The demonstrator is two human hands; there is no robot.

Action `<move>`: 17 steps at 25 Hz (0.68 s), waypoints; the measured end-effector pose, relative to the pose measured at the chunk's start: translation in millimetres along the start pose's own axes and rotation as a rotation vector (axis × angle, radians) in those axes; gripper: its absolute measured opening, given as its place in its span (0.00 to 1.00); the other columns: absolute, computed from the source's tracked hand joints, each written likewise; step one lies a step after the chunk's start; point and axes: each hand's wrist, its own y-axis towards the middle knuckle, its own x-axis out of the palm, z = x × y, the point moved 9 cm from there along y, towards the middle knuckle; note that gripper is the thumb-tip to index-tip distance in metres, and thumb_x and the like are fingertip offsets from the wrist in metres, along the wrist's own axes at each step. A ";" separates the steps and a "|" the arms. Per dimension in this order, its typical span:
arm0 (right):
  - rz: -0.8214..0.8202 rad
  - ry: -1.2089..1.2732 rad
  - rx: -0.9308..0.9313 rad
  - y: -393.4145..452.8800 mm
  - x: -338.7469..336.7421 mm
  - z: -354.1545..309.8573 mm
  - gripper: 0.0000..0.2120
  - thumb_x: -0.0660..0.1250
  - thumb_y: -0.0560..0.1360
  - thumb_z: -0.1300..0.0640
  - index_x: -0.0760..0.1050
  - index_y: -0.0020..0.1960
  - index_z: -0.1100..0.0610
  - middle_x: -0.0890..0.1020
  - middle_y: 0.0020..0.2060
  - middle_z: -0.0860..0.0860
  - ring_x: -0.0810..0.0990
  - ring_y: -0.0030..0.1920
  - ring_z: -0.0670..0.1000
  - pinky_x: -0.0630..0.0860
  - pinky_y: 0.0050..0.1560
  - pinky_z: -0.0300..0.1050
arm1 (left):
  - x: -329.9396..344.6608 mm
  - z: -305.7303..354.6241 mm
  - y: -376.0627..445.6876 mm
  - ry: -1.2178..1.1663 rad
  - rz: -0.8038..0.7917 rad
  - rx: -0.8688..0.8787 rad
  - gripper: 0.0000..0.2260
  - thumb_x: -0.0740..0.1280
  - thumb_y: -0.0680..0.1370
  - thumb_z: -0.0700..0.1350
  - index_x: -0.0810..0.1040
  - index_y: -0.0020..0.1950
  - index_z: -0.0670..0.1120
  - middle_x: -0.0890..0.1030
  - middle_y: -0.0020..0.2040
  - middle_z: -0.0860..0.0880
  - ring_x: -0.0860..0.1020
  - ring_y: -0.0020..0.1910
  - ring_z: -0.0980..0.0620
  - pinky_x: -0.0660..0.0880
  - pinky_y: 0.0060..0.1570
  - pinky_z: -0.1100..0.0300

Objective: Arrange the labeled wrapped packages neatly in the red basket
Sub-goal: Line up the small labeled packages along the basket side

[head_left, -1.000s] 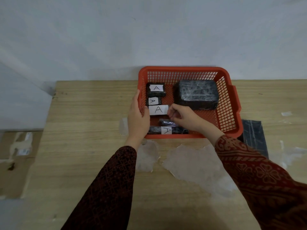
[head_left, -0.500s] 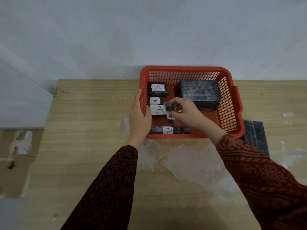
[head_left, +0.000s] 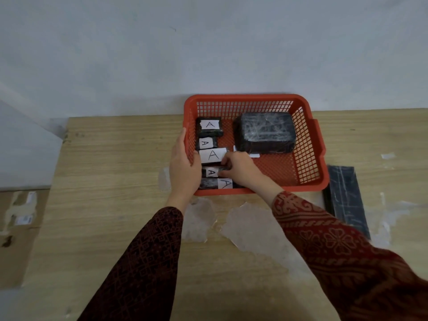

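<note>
The red basket [head_left: 310, 179] stands at the table's far edge against the wall. Down its left side lies a column of several black wrapped packages with white "A" labels: a top one [head_left: 209, 126], a small one [head_left: 206, 143], a wide-labelled one [head_left: 212, 155], a small one [head_left: 210, 172] and a long one [head_left: 223, 183] at the front. A large black wrapped package [head_left: 265, 132] sits at the back right of the basket. My left hand [head_left: 184, 163] grips the basket's left wall. My right hand [head_left: 238, 164] pinches the small package in the fourth row.
A flat black wrapped package [head_left: 346, 200] lies on the wooden table right of the basket. Patches of torn tape residue [head_left: 250, 225] mark the table in front of the basket. A cardboard box [head_left: 16, 218] sits on the floor at the left.
My right hand lifted a small package from the basket's front, carried it left, and now holds it low in the fourth row with its "A" label showing. My left hand stayed on the basket.
</note>
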 end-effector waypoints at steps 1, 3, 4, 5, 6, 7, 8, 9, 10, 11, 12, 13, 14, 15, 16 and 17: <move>-0.013 0.018 -0.009 -1.9 -1.0 -1.2 0.16 0.74 0.70 0.54 0.77 0.54 0.59 0.81 0.50 0.58 0.79 0.51 0.57 0.78 0.52 0.50 | -2.5 3.3 -0.6 0.074 0.029 0.019 0.26 0.61 0.79 0.40 0.59 0.76 0.49 0.68 0.71 0.45 0.69 0.67 0.49 0.70 0.65 0.56; -0.049 0.050 -0.060 -9.8 -8.9 -1.6 0.16 0.72 0.72 0.53 0.77 0.56 0.59 0.82 0.50 0.57 0.80 0.50 0.56 0.79 0.52 0.51 | -3.9 14.4 -3.8 0.318 0.077 0.095 0.24 0.62 0.78 0.40 0.63 0.74 0.45 0.68 0.69 0.40 0.67 0.68 0.43 0.67 0.66 0.49; -0.073 0.073 -0.096 -15.6 -15.5 0.5 0.15 0.71 0.72 0.53 0.77 0.57 0.58 0.82 0.50 0.56 0.80 0.50 0.55 0.78 0.51 0.49 | -1.4 21.8 -6.0 0.449 0.086 0.157 0.23 0.62 0.77 0.41 0.66 0.72 0.44 0.67 0.70 0.39 0.65 0.69 0.41 0.64 0.68 0.46; -0.089 0.096 -0.133 -22.6 -23.9 5.1 0.15 0.70 0.73 0.53 0.77 0.57 0.56 0.81 0.51 0.55 0.80 0.51 0.53 0.78 0.53 0.47 | 3.0 30.0 -8.9 0.554 0.079 0.235 0.21 0.63 0.77 0.41 0.68 0.70 0.43 0.68 0.70 0.38 0.65 0.70 0.39 0.62 0.69 0.44; -0.071 0.104 -0.162 -29.2 -35.1 12.5 0.14 0.69 0.73 0.53 0.77 0.58 0.55 0.80 0.52 0.53 0.78 0.53 0.51 0.76 0.55 0.45 | 9.1 38.3 -11.4 0.633 0.062 0.327 0.20 0.63 0.77 0.40 0.71 0.68 0.43 0.69 0.69 0.37 0.66 0.70 0.39 0.61 0.69 0.43; -0.001 0.099 -0.171 -35.5 -51.2 24.1 0.14 0.69 0.73 0.53 0.76 0.58 0.54 0.78 0.54 0.53 0.76 0.55 0.51 0.73 0.58 0.44 | 17.2 47.0 -14.5 0.696 0.034 0.430 0.18 0.64 0.76 0.39 0.73 0.66 0.42 0.72 0.67 0.37 0.69 0.68 0.38 0.63 0.68 0.42; 0.111 0.095 -0.149 -40.5 -70.5 39.9 0.15 0.69 0.73 0.54 0.76 0.59 0.54 0.76 0.57 0.53 0.74 0.58 0.51 0.69 0.61 0.44 | 25.8 54.5 -17.5 0.747 -0.004 0.527 0.18 0.66 0.74 0.36 0.76 0.64 0.41 0.75 0.63 0.37 0.72 0.65 0.37 0.65 0.65 0.41; 0.233 0.105 -0.095 -44.6 -89.7 58.4 0.16 0.69 0.73 0.55 0.74 0.61 0.54 0.74 0.59 0.55 0.72 0.61 0.52 0.66 0.63 0.44 | 35.7 60.4 -19.7 0.775 -0.049 0.598 0.17 0.67 0.73 0.35 0.77 0.62 0.40 0.78 0.60 0.38 0.75 0.61 0.38 0.69 0.63 0.42; 0.328 0.134 -0.022 -47.8 -105.5 77.6 0.19 0.69 0.73 0.57 0.72 0.63 0.55 0.72 0.62 0.56 0.71 0.63 0.54 0.65 0.65 0.45 | 46.9 64.2 -20.1 0.773 -0.106 0.610 0.18 0.68 0.72 0.34 0.77 0.61 0.40 0.79 0.57 0.38 0.77 0.59 0.38 0.71 0.60 0.44; 0.370 0.174 0.054 -48.0 -114.5 94.5 0.22 0.69 0.73 0.58 0.69 0.66 0.56 0.70 0.64 0.58 0.69 0.65 0.57 0.64 0.67 0.47 | 59.4 65.1 -17.4 0.736 -0.180 0.555 0.18 0.68 0.73 0.36 0.76 0.63 0.40 0.79 0.58 0.39 0.76 0.59 0.39 0.72 0.59 0.45; 0.354 0.220 0.122 -44.8 -116.7 108.4 0.26 0.69 0.74 0.58 0.65 0.69 0.58 0.68 0.67 0.60 0.68 0.67 0.58 0.64 0.69 0.50 | 73.8 64.5 -13.5 0.678 -0.252 0.456 0.19 0.66 0.75 0.38 0.74 0.66 0.41 0.78 0.60 0.40 0.74 0.62 0.40 0.71 0.61 0.46; 0.301 0.255 0.167 -40.1 -113.7 116.5 0.30 0.68 0.74 0.59 0.60 0.72 0.59 0.66 0.69 0.61 0.67 0.69 0.59 0.63 0.71 0.52 | 88.7 61.7 -9.9 0.613 -0.316 0.342 0.21 0.65 0.77 0.41 0.70 0.70 0.41 0.75 0.64 0.40 0.72 0.65 0.41 0.70 0.64 0.47; 0.245 0.271 0.189 -35.2 -108.8 119.8 0.34 0.68 0.74 0.59 0.55 0.74 0.60 0.65 0.71 0.61 0.65 0.71 0.59 0.63 0.72 0.54 | 104.0 57.9 -7.4 0.560 -0.369 0.238 0.22 0.63 0.78 0.42 0.66 0.72 0.41 0.73 0.68 0.39 0.69 0.68 0.41 0.67 0.68 0.47; 0.205 0.269 0.192 -31.6 -104.8 120.3 0.36 0.68 0.75 0.59 0.52 0.76 0.61 0.64 0.73 0.61 0.64 0.72 0.59 0.62 0.73 0.54 | 117.9 56.1 -6.3 0.529 -0.399 0.164 0.24 0.62 0.79 0.43 0.63 0.74 0.41 0.71 0.69 0.38 0.67 0.70 0.40 0.63 0.71 0.46; 0.190 0.264 0.184 -29.9 -102.5 119.2 0.38 0.68 0.75 0.59 0.50 0.76 0.61 0.64 0.73 0.61 0.64 0.72 0.59 0.62 0.73 0.54 | 128.3 55.5 -5.9 0.500 -0.410 0.109 0.24 0.61 0.80 0.43 0.61 0.75 0.41 0.71 0.70 0.38 0.67 0.70 0.40 0.58 0.73 0.46; 0.195 0.266 0.170 -30.1 -103.1 118.3 0.38 0.69 0.74 0.59 0.50 0.76 0.61 0.64 0.73 0.61 0.64 0.72 0.59 0.62 0.73 0.53 | 133.7 57.1 -5.7 0.443 -0.392 0.067 0.24 0.60 0.80 0.43 0.60 0.75 0.42 0.72 0.69 0.38 0.68 0.70 0.40 0.54 0.75 0.46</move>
